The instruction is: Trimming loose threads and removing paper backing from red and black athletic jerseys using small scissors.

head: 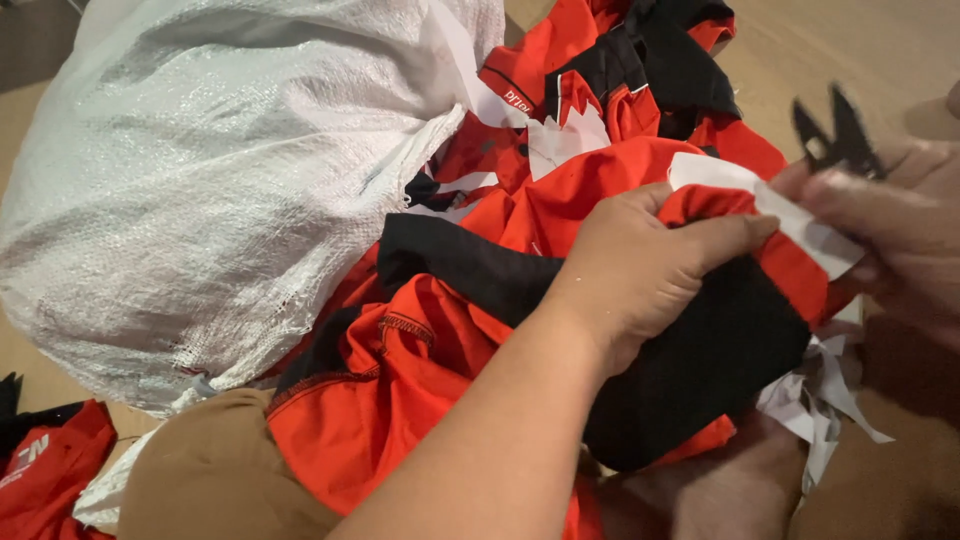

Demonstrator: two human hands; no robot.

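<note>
From the head camera, one white woven sack (210, 170) fills the upper left, bulging and full; its mouth faces the right, and what fills it cannot be made out through the weave. Red and black garments (600, 100) lie piled just at that mouth, spilling toward the lap. A further red piece (50, 465) lies apart at the lower left edge, on the brown floor (850, 40).

Counted: one sack, one pair of small black snips (838, 135), two hands. The garments overlap too much to number. Several white paper scraps (820, 400) lie bunched below the right side of the cloth.

The left hand (640, 265) reaches in from the bottom, its fingers curled tight around a fold of the red and black garment (560, 210) in the middle of the view, thumb pressed along the red edge. A white label (800, 225) runs along that edge, just beyond the thumb tip.

The right hand (900, 230) sits at the right border, blurred. Its fingers close on the far end of the white label, and the black snips stick up from behind them, blades slightly parted.
</note>
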